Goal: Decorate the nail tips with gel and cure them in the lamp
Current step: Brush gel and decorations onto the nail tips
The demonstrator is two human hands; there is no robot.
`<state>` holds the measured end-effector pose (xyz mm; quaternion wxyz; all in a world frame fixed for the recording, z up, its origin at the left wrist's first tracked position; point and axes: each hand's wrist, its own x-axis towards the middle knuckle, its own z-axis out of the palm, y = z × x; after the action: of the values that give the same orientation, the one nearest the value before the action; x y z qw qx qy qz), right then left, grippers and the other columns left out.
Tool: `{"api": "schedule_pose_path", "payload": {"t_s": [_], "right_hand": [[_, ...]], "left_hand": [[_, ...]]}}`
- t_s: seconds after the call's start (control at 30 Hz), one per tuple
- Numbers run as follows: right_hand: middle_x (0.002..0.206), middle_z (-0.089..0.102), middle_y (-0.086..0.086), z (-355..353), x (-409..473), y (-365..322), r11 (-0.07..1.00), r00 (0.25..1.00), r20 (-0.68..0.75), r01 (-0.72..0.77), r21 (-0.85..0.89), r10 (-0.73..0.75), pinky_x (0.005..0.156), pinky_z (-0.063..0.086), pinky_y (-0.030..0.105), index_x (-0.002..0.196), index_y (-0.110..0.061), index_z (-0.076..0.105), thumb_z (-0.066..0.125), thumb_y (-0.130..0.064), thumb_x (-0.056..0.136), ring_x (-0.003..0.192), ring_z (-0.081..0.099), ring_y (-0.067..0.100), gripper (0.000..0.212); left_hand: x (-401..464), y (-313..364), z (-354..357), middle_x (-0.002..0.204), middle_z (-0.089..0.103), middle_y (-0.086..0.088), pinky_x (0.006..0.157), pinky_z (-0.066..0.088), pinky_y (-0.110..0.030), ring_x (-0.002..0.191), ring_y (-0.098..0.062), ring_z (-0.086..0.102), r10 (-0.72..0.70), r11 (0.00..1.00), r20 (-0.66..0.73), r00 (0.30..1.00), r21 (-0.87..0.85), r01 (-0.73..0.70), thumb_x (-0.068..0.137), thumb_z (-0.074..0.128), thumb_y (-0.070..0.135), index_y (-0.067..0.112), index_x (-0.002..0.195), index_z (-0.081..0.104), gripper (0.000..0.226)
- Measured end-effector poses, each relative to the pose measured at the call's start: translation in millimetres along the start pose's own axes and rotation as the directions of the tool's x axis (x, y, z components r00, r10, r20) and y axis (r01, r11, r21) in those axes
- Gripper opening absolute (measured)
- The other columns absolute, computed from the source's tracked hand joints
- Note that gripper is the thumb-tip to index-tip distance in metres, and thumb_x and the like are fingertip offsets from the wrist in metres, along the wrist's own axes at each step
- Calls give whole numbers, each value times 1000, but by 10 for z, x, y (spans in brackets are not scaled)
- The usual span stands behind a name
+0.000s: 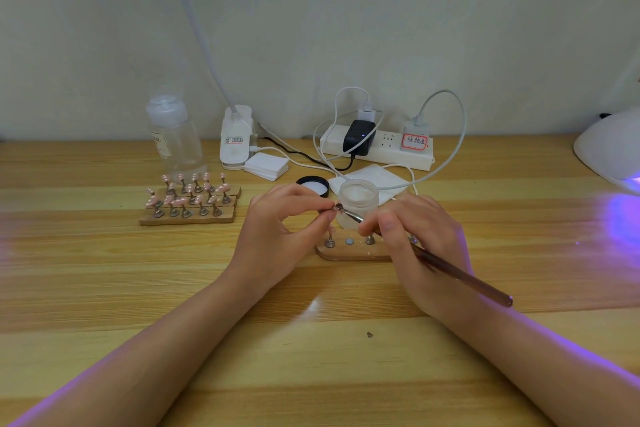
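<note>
Both forearms come in from the bottom corners and meet mid-desk. The left hand (280,222) is curled with thumb and forefinger pinched together on something tiny right at the brush tip, probably a nail tip on its stand, but it's too small to say for sure. The right hand (415,239) has its fingers closed around a thin brown brush (460,274) in a pen grip, handle sticking back toward the right, metal end pointing up-left into the left hand's pinch.

Just behind the pinch sits an open frosted jar (358,201), its black lid (313,185) lying beside it to the left on the wooden desk (311,357). Under the hands is a small wooden holder (349,251) with a couple of metal stands on it; its right end is hidden by the right hand.

Off to the left, well apart, is another wooden rack with rows of pink nail tips (190,199). Behind it stand a clear bottle (173,135), a white desk-lamp base (237,139) and a stack of white pads (266,166). A power strip (377,146) with looping cables sits against the wall.

The curing lamp (611,149) is at the far right edge, partly out of frame, throwing purple light on the desk. Loads of bare desk in front of the hands and between the right hand and the lamp
</note>
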<state>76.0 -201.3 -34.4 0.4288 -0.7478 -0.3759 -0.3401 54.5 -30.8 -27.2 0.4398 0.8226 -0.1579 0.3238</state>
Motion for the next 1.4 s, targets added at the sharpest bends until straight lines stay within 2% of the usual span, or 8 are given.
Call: {"api": "schedule_pose_path", "payload": {"t_s": [0.27,0.4,0.6,0.83,0.97,1.1,1.2,1.4], "right_hand": [[59,61,-3,-24,-7,12,1000,999,-31,24,10,-24,67,40,30,64,-9,65,37,-17,92,56,55,17,40],[65,59,-11,-30,3,4,1000,997,-77,5,27,-2,69,39,27,66,-8,66,36,-17,92,62,52,11,40],[73,56,-17,10,12,4,1000,999,-29,-21,-18,20,71,40,29,74,-10,68,39,-21,92,67,54,13,36],[70,50,-22,10,18,-17,999,999,-13,-38,-23,37,72,38,22,72,-12,67,40,-24,91,65,51,8,35],[66,50,-20,-12,15,-20,1000,1000,-19,-11,-12,11,70,36,22,66,-10,66,38,-21,91,61,48,8,39],[60,58,-9,-38,8,-12,999,998,-65,5,41,-2,69,36,24,63,-8,65,36,-16,91,59,49,8,41],[68,53,-19,-22,14,-12,999,997,-70,-21,41,23,69,37,23,67,-8,66,36,-17,92,64,47,4,39],[74,50,-26,20,20,-28,999,999,-12,-40,0,40,70,39,23,75,-12,68,40,-23,91,67,51,10,35]], "left_hand": [[1,-20,2,81,67,0,76,45,-18,81,-10,59,9,1000,-10,1000,-2,-9,73,72,4,14,92,70,22],[0,-17,4,80,67,1,76,46,-22,80,-10,60,5,1000,1,1000,-16,-5,74,72,5,15,93,70,22],[0,-17,6,79,68,0,75,48,-32,78,-11,61,19,999,1,1000,-27,-19,74,72,6,19,93,69,23],[6,-17,0,80,68,0,75,46,-28,79,-11,60,5,1000,6,1000,-29,-5,74,72,2,15,92,70,23],[0,-5,-5,80,67,0,76,46,-25,81,-11,60,7,1000,10,1000,-25,-7,74,72,2,17,95,68,26],[2,-3,-2,79,67,0,75,46,-23,80,-10,59,13,1000,5,1000,-23,-13,74,72,4,18,94,68,25],[2,-2,1,79,67,0,75,46,-23,79,-10,60,6,1000,8,1000,-20,-6,74,72,4,18,94,69,24],[0,5,0,79,68,-1,77,47,-27,79,-11,60,-17,1000,6,1000,-19,17,74,72,2,19,92,69,26]]}}
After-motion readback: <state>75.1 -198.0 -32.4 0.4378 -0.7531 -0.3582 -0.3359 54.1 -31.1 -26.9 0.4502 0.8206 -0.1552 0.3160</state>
